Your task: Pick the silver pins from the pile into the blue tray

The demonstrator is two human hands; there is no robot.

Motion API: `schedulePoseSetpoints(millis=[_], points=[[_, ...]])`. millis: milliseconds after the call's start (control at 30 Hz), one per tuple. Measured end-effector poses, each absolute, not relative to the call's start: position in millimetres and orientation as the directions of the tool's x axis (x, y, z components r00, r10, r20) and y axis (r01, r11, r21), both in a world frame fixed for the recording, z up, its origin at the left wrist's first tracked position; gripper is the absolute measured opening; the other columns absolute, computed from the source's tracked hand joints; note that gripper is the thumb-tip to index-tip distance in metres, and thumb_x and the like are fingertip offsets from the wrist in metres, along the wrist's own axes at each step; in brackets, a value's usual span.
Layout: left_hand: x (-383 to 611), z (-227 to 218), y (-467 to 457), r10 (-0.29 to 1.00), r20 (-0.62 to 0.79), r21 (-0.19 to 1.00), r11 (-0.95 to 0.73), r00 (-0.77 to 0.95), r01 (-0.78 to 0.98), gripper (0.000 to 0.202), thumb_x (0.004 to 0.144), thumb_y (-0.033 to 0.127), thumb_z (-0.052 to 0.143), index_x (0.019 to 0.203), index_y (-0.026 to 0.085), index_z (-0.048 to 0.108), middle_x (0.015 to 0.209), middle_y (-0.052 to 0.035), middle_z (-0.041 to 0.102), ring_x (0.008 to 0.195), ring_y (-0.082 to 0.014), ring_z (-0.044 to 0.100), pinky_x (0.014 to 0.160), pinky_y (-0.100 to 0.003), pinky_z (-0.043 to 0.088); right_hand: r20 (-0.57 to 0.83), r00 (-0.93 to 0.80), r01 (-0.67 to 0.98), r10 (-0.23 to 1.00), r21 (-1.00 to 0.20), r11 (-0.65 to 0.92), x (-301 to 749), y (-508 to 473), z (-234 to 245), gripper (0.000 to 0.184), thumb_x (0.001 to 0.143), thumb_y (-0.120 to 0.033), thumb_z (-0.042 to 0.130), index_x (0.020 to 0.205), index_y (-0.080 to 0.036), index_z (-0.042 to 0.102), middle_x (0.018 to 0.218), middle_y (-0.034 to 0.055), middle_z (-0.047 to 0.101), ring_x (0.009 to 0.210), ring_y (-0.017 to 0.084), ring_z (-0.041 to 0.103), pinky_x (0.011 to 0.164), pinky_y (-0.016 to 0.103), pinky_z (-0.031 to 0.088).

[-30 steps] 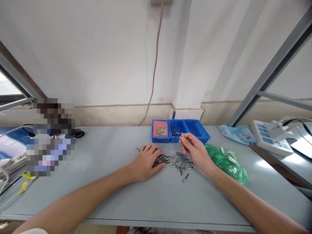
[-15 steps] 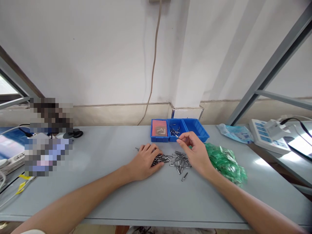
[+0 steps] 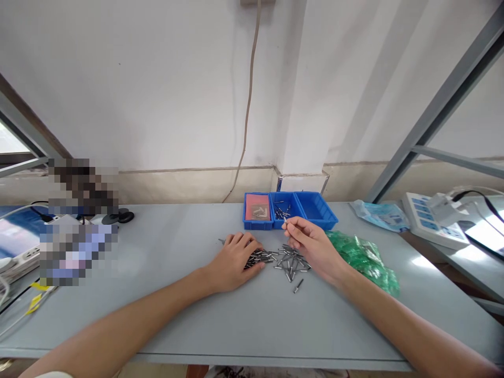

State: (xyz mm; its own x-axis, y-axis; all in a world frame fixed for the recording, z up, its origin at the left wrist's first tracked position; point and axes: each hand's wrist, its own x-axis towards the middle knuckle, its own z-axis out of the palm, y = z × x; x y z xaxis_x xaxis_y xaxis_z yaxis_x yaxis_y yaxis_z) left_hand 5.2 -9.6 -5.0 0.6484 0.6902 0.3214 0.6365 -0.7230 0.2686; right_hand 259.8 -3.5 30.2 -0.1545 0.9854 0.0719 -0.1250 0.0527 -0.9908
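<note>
Pinching pin (image 3: 284, 220), right grip (image 3: 315, 248) closed, left grip (image 3: 236, 262) touching pile (image 3: 290, 260)

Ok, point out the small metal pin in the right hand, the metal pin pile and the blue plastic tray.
small metal pin (image 3: 284, 220), head view, exposed tip.
metal pin pile (image 3: 289, 261), head view, its middle.
blue plastic tray (image 3: 317, 209), head view, right compartment's floor.

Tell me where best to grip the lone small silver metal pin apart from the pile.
Probably pinch the lone small silver metal pin mid-shaft from above, fingertips on its long sides: it lies flat on the grey table, clear of the pile; the right hand pinches another pin.
</note>
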Motion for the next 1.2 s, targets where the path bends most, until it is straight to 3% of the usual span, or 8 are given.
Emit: schedulePoseSetpoints(millis=[133,367,467,700,1200], points=[[6,-3,-10,0.693,0.308,0.275,-0.720,0.651,0.637,0.027,0.108,0.045,0.055,0.126,0.025,0.059,0.125,-0.0069,0.062,0.109,-0.0276,0.053,0.094,-0.045,0.040,0.027,-0.197,-0.270,0.980,-0.963,-0.028,261,-2,33,0.030,0.089,-0.049,0.081,0.094,-0.022,0.071,0.090,-0.0006,0.056,0.061,0.009,0.037,0.063,0.028,0.039],[5,-4,-10,0.694,0.303,0.279,-0.720,0.653,0.636,0.026,0.107,0.043,0.057,0.126,0.025,0.058,0.124,-0.0063,0.062,0.110,-0.0276,0.053,0.095,-0.045,0.039,0.045,-0.210,-0.290,0.977,-0.957,-0.018,261,-3,36,0.029,0.091,-0.048,0.078,0.091,-0.021,0.069,0.090,0.0005,0.055,0.061,0.010,0.035,0.062,0.028,0.039],[6,-3,-10,0.695,0.302,0.285,-0.719,0.652,0.634,0.026,0.107,0.043,0.057,0.126,0.025,0.058,0.124,-0.0060,0.062,0.109,-0.0274,0.053,0.095,-0.045,0.039,0.062,-0.172,-0.218,0.983,-0.976,0.023,260,-3,33,0.030,0.092,-0.051,0.076,0.095,-0.022,0.069,0.091,0.0005,0.057,0.062,0.010,0.039,0.062,0.028,0.038],[7,0,-10,0.693,0.299,0.291,-0.721,0.656,0.629,0.024,0.107,0.040,0.057,0.126,0.026,0.058,0.123,-0.0056,0.062,0.110,-0.0270,0.053,0.094,-0.044,0.040,0.257,-0.061,0.172,0.965,-0.949,0.263,261,-3,29,0.027,0.096,-0.052,0.070,0.098,-0.024,0.068,0.082,-0.0009,0.058,0.068,0.015,0.048,0.063,0.030,0.040],[6,-3,-9,0.693,0.301,0.283,-0.721,0.655,0.633,0.026,0.107,0.042,0.058,0.127,0.025,0.058,0.123,-0.0056,0.061,0.107,-0.0265,0.053,0.094,-0.044,0.040,0.327,0.006,0.275,0.945,-0.909,0.313,261,-2,24,0.017,0.093,-0.041,0.075,0.097,-0.026,0.068,0.082,0.0000,0.061,0.074,0.019,0.054,0.069,0.034,0.042]])
